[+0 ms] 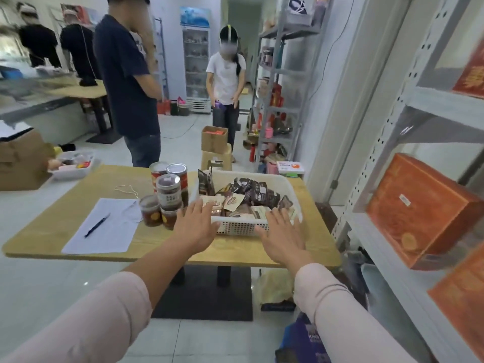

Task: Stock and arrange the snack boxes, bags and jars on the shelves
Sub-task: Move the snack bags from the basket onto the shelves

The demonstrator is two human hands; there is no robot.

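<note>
left hand [196,224] is hovering at the white basket's [235,227] near-left corner, grip released, fingers spread | right hand [281,235] is hovering at its near rim, grip released | basket is holding snack bags [251,195], sitting on the tabletop [225,250] beside the jars [167,195] | orange boxes [419,210] are lying on the right-hand shelf [387,247]

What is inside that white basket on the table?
The white basket holds a heap of dark brown bags and beige pouches. Lower layers are covered; the left hand and right hand hide its near corners.
</note>
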